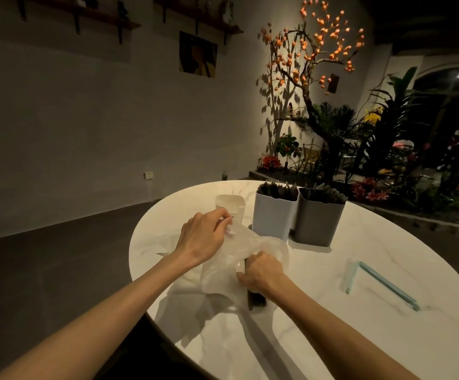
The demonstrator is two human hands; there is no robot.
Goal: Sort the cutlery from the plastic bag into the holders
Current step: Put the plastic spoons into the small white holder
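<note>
Head view: bag (222, 272) mouth pinched up by left hand (203, 237); right hand (261, 272) clamped on cutlery (255, 300) for extraction, near table (332, 338) front edge.

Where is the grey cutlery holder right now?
In the head view the grey holder stands on the far part of the white table, right of the white holder and close beside it, beyond the plastic bag.
</note>
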